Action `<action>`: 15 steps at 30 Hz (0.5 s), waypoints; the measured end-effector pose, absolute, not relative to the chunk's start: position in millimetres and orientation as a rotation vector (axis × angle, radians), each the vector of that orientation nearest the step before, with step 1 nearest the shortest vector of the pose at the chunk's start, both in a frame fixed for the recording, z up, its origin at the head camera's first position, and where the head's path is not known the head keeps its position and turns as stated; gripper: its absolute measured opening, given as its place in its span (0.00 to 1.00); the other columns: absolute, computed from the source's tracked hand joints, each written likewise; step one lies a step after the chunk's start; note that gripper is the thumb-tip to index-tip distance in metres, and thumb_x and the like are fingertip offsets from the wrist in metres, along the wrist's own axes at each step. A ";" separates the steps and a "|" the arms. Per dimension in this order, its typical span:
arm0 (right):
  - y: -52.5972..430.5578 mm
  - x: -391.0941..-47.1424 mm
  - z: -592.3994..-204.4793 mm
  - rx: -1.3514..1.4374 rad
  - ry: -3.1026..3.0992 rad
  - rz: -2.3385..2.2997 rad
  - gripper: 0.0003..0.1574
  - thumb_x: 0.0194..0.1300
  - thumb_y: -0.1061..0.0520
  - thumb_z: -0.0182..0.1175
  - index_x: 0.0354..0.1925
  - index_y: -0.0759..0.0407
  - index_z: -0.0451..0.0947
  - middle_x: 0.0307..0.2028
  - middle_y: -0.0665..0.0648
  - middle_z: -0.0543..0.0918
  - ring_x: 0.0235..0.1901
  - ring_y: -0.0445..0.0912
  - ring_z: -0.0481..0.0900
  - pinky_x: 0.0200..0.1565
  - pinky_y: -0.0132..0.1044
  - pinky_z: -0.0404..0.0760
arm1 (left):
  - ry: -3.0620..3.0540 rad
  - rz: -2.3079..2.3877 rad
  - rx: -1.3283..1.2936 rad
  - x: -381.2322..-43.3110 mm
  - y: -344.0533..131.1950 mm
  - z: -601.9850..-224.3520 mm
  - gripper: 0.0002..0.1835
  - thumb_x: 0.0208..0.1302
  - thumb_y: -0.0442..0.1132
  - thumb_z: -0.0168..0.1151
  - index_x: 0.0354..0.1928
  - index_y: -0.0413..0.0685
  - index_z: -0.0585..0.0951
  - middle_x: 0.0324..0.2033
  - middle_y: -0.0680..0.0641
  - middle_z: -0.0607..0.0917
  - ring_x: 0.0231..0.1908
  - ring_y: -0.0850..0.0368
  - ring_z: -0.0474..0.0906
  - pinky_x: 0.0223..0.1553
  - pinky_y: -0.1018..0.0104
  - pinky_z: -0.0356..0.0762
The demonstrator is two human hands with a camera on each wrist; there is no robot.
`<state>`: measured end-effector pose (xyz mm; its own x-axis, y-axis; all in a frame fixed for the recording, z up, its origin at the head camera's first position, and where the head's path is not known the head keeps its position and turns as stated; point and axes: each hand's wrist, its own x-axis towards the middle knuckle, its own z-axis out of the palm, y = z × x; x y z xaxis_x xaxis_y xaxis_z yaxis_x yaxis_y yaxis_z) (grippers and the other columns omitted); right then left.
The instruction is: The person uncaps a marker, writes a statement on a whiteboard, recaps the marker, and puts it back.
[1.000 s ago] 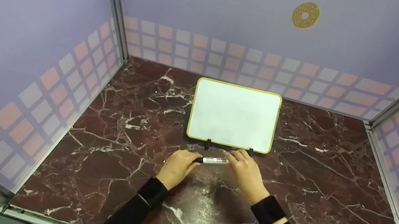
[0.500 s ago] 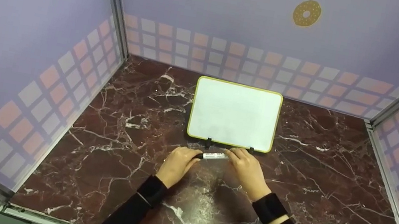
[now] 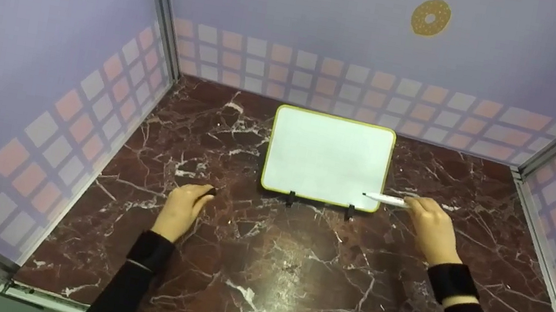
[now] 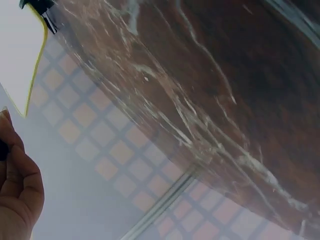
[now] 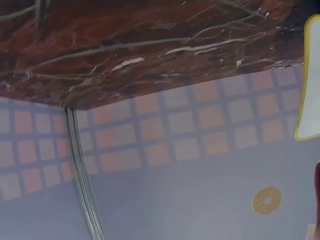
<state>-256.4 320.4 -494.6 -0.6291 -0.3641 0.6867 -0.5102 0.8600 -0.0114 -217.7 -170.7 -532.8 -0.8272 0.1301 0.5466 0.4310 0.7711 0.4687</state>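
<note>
My right hand (image 3: 431, 229) pinches a white marker (image 3: 388, 200) by its rear part, its bare black tip pointing left and overlapping the lower right of the whiteboard (image 3: 329, 156) in the head view. Whether the tip touches the board cannot be told. Left of the board, my left hand (image 3: 182, 209) pinches a small black marker cap (image 3: 213, 191), also partly seen as a dark end (image 4: 3, 150) in the left wrist view. The yellow-edged board leans upright with no marks visible on it. Only a sliver of the right hand shows in the right wrist view.
Two black stand feet (image 3: 291, 198) hold the board's lower edge. Beneath lies a dark red marbled tabletop (image 3: 259, 266). Purple panels with pink and white squares (image 3: 254, 64) stand at the back and both sides, joined by metal corner posts (image 3: 163, 4).
The cap has come off the marker, and my hands have drawn apart. My left hand moved left with the cap; my right hand moved right and slightly up with the marker.
</note>
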 end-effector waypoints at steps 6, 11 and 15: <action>310.1 -258.9 -501.7 0.727 -2.282 0.303 0.14 0.51 0.71 0.69 0.40 0.70 0.84 0.35 0.65 0.86 0.38 0.57 0.83 0.44 0.46 0.84 | -2.461 -0.803 -0.507 -220.9 -162.1 -534.2 0.14 0.63 0.35 0.65 0.46 0.32 0.85 0.39 0.36 0.89 0.41 0.40 0.85 0.46 0.52 0.82; 303.7 -255.1 -509.1 0.727 -2.281 0.310 0.17 0.49 0.71 0.70 0.41 0.69 0.83 0.36 0.64 0.86 0.38 0.56 0.83 0.44 0.45 0.84 | -2.456 -0.786 -0.494 -224.4 -153.0 -537.3 0.13 0.62 0.35 0.66 0.46 0.35 0.85 0.40 0.38 0.89 0.41 0.41 0.85 0.47 0.50 0.81; 301.3 -252.5 -513.8 0.715 -2.292 0.318 0.17 0.49 0.70 0.71 0.41 0.69 0.83 0.36 0.64 0.86 0.38 0.56 0.83 0.44 0.45 0.84 | -2.504 -0.776 -0.426 -227.1 -149.8 -536.4 0.11 0.63 0.36 0.66 0.46 0.40 0.83 0.37 0.37 0.89 0.38 0.40 0.85 0.45 0.47 0.81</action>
<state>-252.5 301.3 -513.8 -0.5993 -0.4028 0.6918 -0.5762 0.8170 -0.0234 -227.1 -149.8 -536.4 -0.8357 0.1484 0.5288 0.4215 0.7906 0.4443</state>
